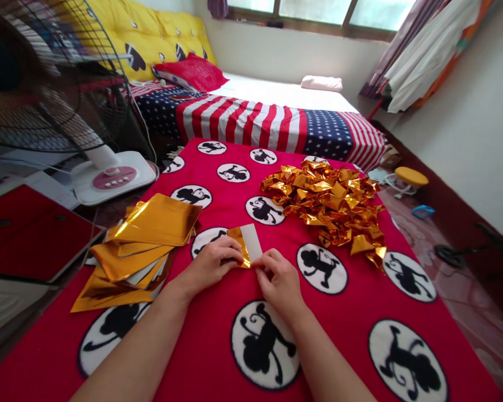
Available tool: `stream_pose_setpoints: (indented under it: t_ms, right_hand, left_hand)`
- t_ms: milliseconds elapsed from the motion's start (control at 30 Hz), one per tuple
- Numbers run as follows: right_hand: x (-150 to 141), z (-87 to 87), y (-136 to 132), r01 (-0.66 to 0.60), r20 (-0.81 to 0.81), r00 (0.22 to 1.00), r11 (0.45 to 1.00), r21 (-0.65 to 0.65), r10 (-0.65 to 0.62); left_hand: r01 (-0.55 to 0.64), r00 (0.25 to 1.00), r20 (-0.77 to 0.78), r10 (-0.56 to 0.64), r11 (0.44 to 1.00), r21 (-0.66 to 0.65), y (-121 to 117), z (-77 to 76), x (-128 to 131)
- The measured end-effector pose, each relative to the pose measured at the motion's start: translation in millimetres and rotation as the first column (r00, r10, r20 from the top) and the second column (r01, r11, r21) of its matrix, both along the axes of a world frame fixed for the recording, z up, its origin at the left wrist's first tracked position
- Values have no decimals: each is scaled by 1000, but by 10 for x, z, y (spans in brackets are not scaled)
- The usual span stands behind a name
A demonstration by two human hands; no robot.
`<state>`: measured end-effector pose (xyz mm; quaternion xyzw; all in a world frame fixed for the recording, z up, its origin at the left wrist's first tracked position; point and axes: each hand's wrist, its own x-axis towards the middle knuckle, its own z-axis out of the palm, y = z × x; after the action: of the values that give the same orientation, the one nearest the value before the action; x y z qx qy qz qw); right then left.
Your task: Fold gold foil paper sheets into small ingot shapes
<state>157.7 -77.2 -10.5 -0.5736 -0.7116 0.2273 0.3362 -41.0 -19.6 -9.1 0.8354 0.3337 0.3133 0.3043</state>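
Gold-and-white rectangular foil paper (252, 240) lies mid-scene on a red, cloth-covered tabletop (212, 346) printed with black monkeys in white circles (266, 349). The left hand (213, 261) pinches its near left edge with narrowed fingers (231, 251); the right hand (281, 279) closes its own on the near right corner. A loose stack of flat gold foil sheets (155, 220) lies left; folded, shiny gold foil pieces (333, 201) heap up at far right.
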Motion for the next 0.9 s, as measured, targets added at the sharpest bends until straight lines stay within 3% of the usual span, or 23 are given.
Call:
stream_pose_setpoints:
  t_ms: [267, 533, 900]
  right_hand:
    - [35, -39, -58, -39, -73, 996, 999, 30, 41]
    - [5, -28, -42, 5, -35, 999, 1000, 15, -4]
    - [-22, -1, -68, -7, 49, 999, 998, 54, 5]
  left_hand:
    - [-30, 999, -35, 31, 999, 27, 9, 39, 26]
    - [-86, 992, -87, 92, 994, 63, -7, 24, 72]
    - [-156, 988, -7, 156, 988, 13, 26, 32, 82]
